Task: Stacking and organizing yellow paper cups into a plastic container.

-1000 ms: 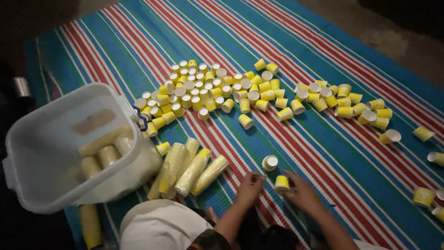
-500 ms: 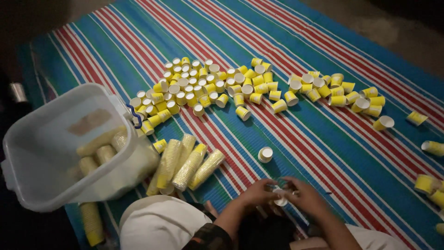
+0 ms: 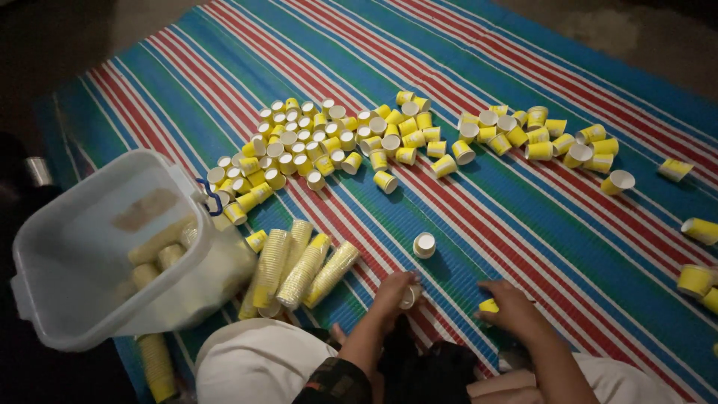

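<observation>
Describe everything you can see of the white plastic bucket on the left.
The white plastic bucket is translucent, squarish with rounded corners, and tilted so its open mouth faces the camera. A blue handle piece shows at its right rim. Inside lie several stacks of yellow cups. It rests on the striped mat, its right side against the nested cup stacks lying there. Neither hand touches it.

No signs or screens. Only package-like item: translucent white plastic tub [image 3: 97,247], tipped on its side, well left of the fingers [image 3: 400,288], brownish label patch [image 3: 146,209] on its wall.
</observation>
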